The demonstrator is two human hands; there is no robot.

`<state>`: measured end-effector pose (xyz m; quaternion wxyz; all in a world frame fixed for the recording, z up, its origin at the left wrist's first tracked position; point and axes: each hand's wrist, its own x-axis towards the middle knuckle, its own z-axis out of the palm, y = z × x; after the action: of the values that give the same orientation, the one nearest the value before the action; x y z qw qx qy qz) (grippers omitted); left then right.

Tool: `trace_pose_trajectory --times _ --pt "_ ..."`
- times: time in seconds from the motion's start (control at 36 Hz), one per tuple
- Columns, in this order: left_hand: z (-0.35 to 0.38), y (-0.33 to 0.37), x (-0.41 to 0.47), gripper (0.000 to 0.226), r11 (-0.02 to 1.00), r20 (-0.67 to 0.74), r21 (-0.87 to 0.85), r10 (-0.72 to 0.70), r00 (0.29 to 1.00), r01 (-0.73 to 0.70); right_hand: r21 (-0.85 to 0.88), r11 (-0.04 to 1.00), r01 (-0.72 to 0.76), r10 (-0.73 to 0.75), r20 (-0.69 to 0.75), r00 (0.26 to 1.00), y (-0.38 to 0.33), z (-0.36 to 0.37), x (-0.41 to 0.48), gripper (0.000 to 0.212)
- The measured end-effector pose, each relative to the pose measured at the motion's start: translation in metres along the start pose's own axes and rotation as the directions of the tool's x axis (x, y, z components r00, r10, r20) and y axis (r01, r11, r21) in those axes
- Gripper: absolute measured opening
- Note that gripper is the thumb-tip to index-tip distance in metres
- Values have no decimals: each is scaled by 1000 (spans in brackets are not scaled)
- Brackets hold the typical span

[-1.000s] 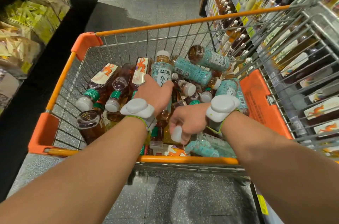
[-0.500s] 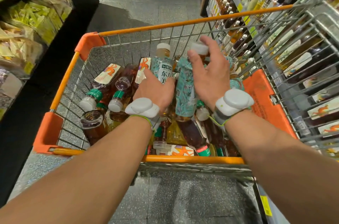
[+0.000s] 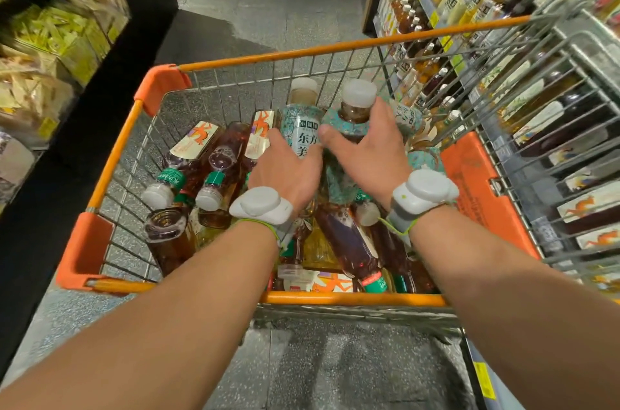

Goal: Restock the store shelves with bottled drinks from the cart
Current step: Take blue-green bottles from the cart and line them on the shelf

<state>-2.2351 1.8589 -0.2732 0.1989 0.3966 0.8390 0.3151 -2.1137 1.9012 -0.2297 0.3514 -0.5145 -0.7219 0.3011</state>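
Observation:
An orange-rimmed wire cart (image 3: 335, 50) holds several tea bottles lying in a heap. My left hand (image 3: 285, 168) grips a teal-labelled bottle (image 3: 300, 121) with a white cap, held upright above the pile. Beside it, my right hand (image 3: 365, 147) grips a second teal-labelled bottle (image 3: 355, 107), also upright, its white cap pointing away from me. The two held bottles touch side by side. Amber bottles with green neck bands (image 3: 214, 174) lie at the cart's left.
Drink shelves (image 3: 436, 6) with rows of bottles run along the right, seen partly through the cart's folded wire flap (image 3: 553, 107). A dark shelf unit with yellow snack packets (image 3: 67, 33) stands at the left. Grey speckled floor stretches ahead.
My right hand pulled a teal bottle out of the pile and stood it upright next to the left hand's bottle. Both bottles have risen higher above the heap.

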Motion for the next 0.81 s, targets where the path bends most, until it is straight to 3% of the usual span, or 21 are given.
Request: trace_pose_trajectory --times 0.14,0.28,0.42,0.61,0.81 --pt "-2 2 0 63 999 7 -30 -39 999 40 38 984 -172 164 159 973 3 0 -1 91" --pt "-4 2 2 65 997 -12 -31 -67 998 67 -105 974 -201 222 269 937 12 6 0 61" --pt "-2 3 1 60 997 -2 -48 -68 998 68 -101 977 -190 212 294 932 14 5 1 68" --pt "-4 4 2 55 988 -17 -139 -76 997 73 -78 994 -74 91 233 968 13 2 -2 62" --pt "-6 9 0 61 952 -53 -292 -110 992 90 -52 991 -125 132 168 977 13 6 0 60"
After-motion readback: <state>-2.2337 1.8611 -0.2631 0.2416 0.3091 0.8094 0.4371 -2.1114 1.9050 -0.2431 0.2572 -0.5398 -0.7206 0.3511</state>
